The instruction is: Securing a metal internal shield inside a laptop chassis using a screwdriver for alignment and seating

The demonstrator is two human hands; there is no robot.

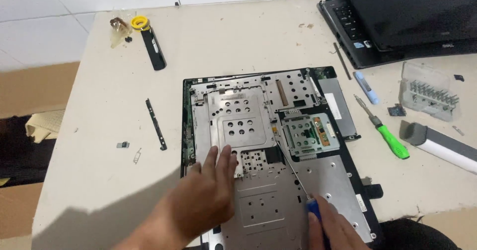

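An opened laptop base (325, 178) lies on the table, its silver metal frame and a green circuit board (318, 130) exposed. My left hand (206, 193) rests flat on the lower left of the frame, fingers spread. A blue-handled screwdriver (298, 178) is gripped in my right hand (333, 227) at the bottom edge. The thin shaft slants up-left, and its tip touches the frame near the middle, beside the circuit board.
A green-handled screwdriver (390, 135) and a clear box of bits (430, 92) lie to the right. A closed black laptop (402, 16) sits at the back right. A black strip (153, 47), a yellow ring (140, 22) and small loose parts lie at left.
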